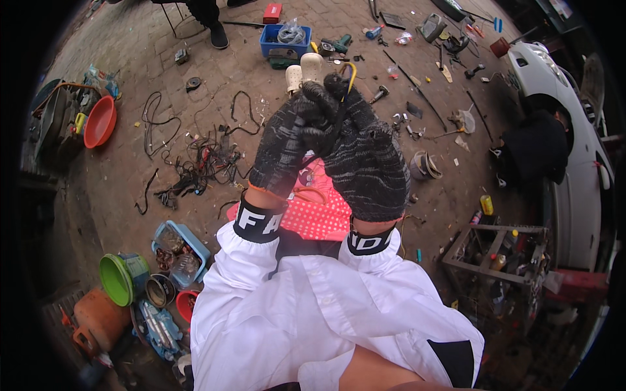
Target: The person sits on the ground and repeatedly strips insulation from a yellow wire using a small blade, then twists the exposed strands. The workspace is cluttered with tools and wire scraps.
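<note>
My left hand [286, 139] and my right hand [369, 156] wear dark knit work gloves and meet in front of me. Between them runs a black-sheathed cable [337, 124], gripped by both. Yellow and blue wire ends [351, 77] bend out above the right fingers. The gloves hide most of the cable. Beneath the wrists, a pink polka-dot cloth [315, 215] covers my lap. Beyond the fingertips are cream-coloured clogs [311, 68]. Left of the hands, a tangle of cut cables [205, 163] lies on the brick ground.
A blue crate [266, 48] with a coiled cable stands ahead, near a green power drill [342, 44]. On the left are a red basin [101, 122], a light-blue basket [198, 244] and a green bucket [115, 278]. A person [533, 141] crouches by a white car [574, 205] beyond a metal frame [489, 264].
</note>
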Tool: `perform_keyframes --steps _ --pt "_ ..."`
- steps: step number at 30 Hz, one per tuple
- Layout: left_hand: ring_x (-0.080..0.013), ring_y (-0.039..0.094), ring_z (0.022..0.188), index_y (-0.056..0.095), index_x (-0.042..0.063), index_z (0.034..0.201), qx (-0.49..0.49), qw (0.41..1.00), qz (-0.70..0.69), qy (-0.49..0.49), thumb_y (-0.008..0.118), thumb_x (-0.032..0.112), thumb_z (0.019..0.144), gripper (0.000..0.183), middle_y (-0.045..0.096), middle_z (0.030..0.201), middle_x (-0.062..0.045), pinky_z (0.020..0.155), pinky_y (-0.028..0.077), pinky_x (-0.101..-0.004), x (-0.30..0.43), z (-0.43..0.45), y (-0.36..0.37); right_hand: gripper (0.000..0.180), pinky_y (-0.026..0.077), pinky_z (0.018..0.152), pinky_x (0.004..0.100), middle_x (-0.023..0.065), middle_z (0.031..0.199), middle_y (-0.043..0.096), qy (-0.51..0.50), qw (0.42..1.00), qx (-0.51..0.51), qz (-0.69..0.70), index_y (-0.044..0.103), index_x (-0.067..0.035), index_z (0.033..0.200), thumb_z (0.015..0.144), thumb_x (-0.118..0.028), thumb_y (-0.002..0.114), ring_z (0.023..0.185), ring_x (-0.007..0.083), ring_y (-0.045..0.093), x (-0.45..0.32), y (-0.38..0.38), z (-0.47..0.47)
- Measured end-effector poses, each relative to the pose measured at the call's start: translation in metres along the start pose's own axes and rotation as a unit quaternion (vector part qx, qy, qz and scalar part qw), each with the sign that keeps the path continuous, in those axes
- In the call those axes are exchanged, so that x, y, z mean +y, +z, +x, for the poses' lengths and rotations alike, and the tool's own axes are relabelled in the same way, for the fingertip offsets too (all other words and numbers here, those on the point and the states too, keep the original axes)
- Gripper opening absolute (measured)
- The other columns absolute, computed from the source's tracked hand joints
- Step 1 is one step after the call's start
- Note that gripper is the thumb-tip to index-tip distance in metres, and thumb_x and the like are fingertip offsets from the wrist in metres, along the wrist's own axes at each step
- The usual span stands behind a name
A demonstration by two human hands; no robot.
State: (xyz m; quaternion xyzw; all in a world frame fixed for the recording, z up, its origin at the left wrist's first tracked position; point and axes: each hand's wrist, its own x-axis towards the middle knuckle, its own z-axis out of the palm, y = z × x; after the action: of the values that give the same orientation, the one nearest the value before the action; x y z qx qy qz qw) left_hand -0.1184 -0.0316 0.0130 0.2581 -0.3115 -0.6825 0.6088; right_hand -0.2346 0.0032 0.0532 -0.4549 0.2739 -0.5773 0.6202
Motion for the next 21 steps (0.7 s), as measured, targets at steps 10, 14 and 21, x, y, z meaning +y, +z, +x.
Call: perform_keyframes --steps 10,14,21 --pt "-0.0119 0.057 0.081 0.056 0.001 0.106 -0.075 0.987 0.140 0.037 0.051 0.015 0.089 0.023 0.059 0.088 -0.006 0.069 0.048 -0.0227 0.017 -0.016 0.003 0.043 0.044 0.083 0.0299 0.0151 0.116 0.053 -0.109 0.932 -0.008 -0.346 0.044 0.000 0.124 0.082 -0.001 0.051 0.104 0.0223 0.054 -0.015 -0.017 0.009" --pt "-0.0082 0.051 0.063 0.059 0.000 0.104 -0.087 0.974 0.202 -0.059 0.055 0.019 0.087 0.026 0.058 0.073 -0.002 0.059 0.042 -0.0216 0.039 -0.017 0.013 0.031 0.047 0.075 0.0369 0.0187 0.098 0.058 -0.214 0.802 -0.044 -0.556 0.054 -0.001 0.110 0.080 -0.003 0.055 0.087 0.0322 0.058 -0.027 -0.028 0.015" --pt "-0.0078 0.052 0.065 0.058 -0.002 0.103 -0.129 0.965 0.217 -0.071 0.055 0.014 0.086 0.023 0.058 0.075 -0.003 0.058 0.043 -0.0217 0.039 -0.018 0.020 0.026 0.046 0.073 0.0374 0.0156 0.091 0.061 -0.236 0.745 -0.096 -0.617 0.059 -0.001 0.101 0.075 -0.004 0.060 0.083 0.0305 0.059 -0.047 -0.035 0.017"
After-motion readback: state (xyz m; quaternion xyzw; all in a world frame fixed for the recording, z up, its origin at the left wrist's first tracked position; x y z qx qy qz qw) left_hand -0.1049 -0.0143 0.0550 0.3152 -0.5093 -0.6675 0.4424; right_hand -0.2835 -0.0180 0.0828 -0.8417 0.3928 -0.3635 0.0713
